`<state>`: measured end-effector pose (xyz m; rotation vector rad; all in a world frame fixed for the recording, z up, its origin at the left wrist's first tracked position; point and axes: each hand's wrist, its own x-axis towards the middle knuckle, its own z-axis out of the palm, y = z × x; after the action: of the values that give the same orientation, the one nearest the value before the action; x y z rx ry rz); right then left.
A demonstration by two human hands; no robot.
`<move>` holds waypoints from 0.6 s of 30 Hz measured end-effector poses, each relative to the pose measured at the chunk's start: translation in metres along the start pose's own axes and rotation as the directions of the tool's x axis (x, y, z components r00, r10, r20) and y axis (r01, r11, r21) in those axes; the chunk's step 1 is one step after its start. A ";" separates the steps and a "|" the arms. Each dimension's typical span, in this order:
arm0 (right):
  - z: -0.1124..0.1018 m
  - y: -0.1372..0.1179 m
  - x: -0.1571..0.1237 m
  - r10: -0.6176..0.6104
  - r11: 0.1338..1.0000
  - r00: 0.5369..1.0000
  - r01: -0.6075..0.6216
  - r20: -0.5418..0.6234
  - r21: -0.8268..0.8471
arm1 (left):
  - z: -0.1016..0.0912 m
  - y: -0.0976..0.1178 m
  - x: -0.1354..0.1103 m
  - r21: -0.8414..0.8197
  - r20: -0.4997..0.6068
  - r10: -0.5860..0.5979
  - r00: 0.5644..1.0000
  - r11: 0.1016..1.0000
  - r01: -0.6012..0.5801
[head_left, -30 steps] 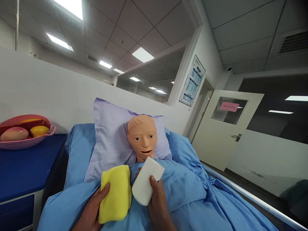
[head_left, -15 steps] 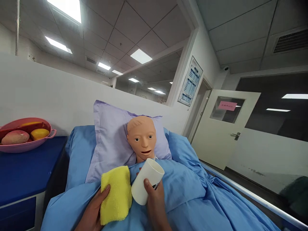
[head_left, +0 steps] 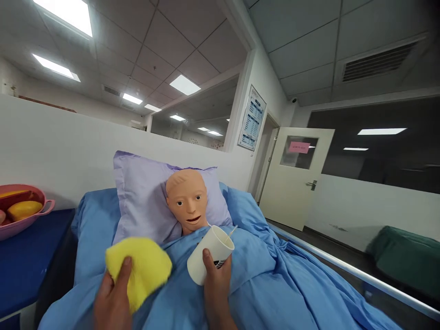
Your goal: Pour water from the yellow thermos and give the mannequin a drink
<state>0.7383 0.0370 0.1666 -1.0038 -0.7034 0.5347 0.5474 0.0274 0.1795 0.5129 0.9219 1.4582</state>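
Note:
My left hand (head_left: 115, 291) pinches a yellow cloth (head_left: 144, 268), thumb on top, above the blue quilt (head_left: 261, 298). In my right hand (head_left: 218, 286) is a white cup (head_left: 202, 261) with a dark printed mark, tilted with its mouth up and to the right. A thin pale stick or straw (head_left: 233, 230) pokes out over its rim. Just beyond the cup lies a manikin head (head_left: 187, 197), mouth slightly open, on a lilac pillow (head_left: 140, 197). The quilt covers the manikin up to its neck.
A pink basket (head_left: 48, 206) of fruit stands on a blue-topped cabinet (head_left: 34, 266) at the left. A metal bed rail (head_left: 343, 272) runs along the right side. Further off are an open door (head_left: 292, 183) and a dark green covered object (head_left: 409, 261).
My view has turned right. The cloth has moved left, away from the cup, and its shape has changed. A thin stick now shows at the cup's mouth.

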 end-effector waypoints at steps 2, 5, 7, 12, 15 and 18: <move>0.000 -0.004 0.004 0.001 0.999 0.999 0.000 -0.037 0.033 | 0.027 0.015 -0.003 0.112 -0.046 0.261 0.964 0.960 -0.255; 0.000 -0.004 0.007 0.032 0.993 0.998 -0.026 -0.050 0.111 | 0.068 0.022 0.011 0.126 0.190 0.603 0.775 0.768 -0.628; 0.001 -0.001 0.008 0.042 0.987 0.998 -0.035 -0.043 0.154 | 0.091 0.016 0.031 0.107 0.562 0.642 0.521 0.568 -0.816; 0.001 0.008 0.015 0.039 0.976 0.997 -0.023 -0.072 0.216 | 0.122 -0.010 0.074 0.007 0.909 0.407 -0.089 -0.228 -0.974; 0.001 0.012 0.018 0.048 0.975 0.994 -0.026 -0.096 0.220 | 0.125 -0.021 0.086 0.046 0.898 0.378 -0.225 -0.590 -0.806; 0.002 0.012 0.018 0.056 0.976 0.995 -0.036 -0.086 0.213 | 0.120 -0.030 0.091 0.084 0.889 0.382 -0.253 -0.678 -0.730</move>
<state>0.7479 0.0556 0.1614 -0.8413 -0.5299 0.5875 0.6478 0.1404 0.2055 3.1947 0.6956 1.8613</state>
